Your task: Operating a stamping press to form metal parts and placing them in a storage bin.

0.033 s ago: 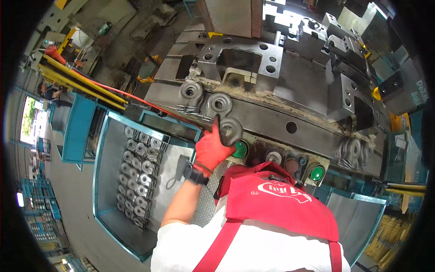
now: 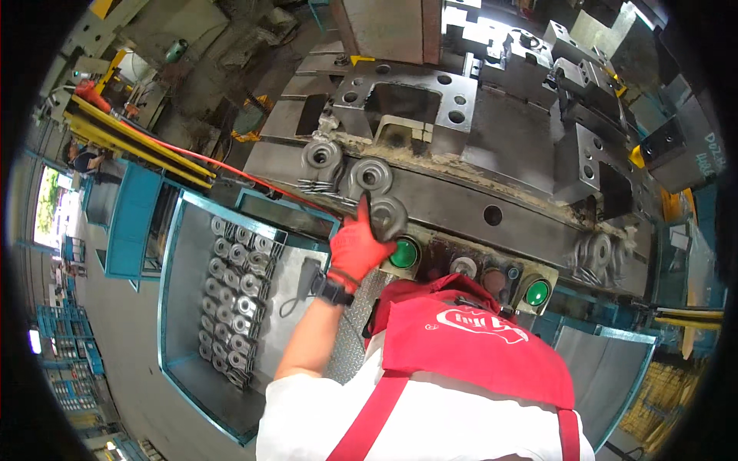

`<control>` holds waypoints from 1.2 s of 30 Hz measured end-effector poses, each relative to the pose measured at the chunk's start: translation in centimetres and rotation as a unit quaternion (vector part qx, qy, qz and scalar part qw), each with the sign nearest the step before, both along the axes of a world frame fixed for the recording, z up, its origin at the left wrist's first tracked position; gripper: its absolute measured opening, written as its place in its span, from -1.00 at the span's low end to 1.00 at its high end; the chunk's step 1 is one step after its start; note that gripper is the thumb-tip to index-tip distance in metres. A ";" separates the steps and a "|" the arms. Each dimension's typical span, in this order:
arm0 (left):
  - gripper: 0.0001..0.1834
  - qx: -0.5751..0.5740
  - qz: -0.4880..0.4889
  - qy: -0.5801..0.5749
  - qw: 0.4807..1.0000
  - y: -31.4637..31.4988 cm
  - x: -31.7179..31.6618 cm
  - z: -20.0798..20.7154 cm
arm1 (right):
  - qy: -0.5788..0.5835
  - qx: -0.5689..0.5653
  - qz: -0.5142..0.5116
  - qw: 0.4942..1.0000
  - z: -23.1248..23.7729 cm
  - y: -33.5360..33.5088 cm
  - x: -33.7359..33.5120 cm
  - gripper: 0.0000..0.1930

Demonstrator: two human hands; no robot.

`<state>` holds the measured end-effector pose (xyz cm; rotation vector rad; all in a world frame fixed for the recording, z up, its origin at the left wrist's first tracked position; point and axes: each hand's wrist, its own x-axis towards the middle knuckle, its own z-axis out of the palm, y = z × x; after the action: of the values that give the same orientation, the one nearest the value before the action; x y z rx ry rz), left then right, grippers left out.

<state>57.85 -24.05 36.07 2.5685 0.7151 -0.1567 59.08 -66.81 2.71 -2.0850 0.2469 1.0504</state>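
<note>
Big grey steel press bed [image 2: 477,207] up front, blue metal bin [image 2: 181,307] of stacked rings lower left. On the bed's front ledge, round grey metal ring part [image 2: 390,215], red-gloved left hand [image 2: 356,246] clamped on its near rim (right hand out of view). Probably heavy, rigid, oily; best gripped by the rim.

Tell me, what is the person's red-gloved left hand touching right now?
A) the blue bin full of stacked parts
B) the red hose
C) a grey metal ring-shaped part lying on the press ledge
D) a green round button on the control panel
C: the left hand reaches up with its fingers on the grey metal ring-shaped part on the ledge, just above and left of the green button, which it does not press.
</note>
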 end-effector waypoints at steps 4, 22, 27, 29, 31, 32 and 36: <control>0.15 0.091 0.027 -0.025 0.995 1.6 3.3 -2.1 | -0.005 -0.003 -0.018 1.000 0.0 -1.3 -1.6 -0.70; 0.07 0.096 0.035 -0.055 0.993 4.8 8.9 -8.4 | -0.226 0.075 -0.038 0.970 19.9 -5.2 -2.2 -0.60; -0.11 0.055 0.025 -0.306 0.950 3.5 5.9 -7.7 | -0.445 -0.086 -0.325 0.830 26.8 -7.3 4.9 -0.58; -0.14 0.029 0.032 -0.366 0.930 2.4 4.7 -7.2 | -0.480 -0.222 -0.313 0.789 26.9 -8.9 7.9 -0.37; -0.18 -0.015 0.010 -0.367 0.930 1.5 3.9 -7.6 | -0.520 -0.404 -0.225 0.718 24.6 -11.2 10.6 -0.22; -0.18 -0.037 0.005 -0.365 0.930 1.4 3.4 -8.1 | -0.456 -0.362 -0.235 0.778 24.3 -11.3 12.1 0.01; -0.18 -0.100 0.002 -0.343 0.934 0.1 1.8 -8.5 | -0.314 -0.271 -0.193 0.889 26.0 -10.3 15.4 0.18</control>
<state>59.64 -23.96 27.54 2.1973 0.4021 0.6113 74.44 -77.10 28.72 -2.5956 0.6450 0.0248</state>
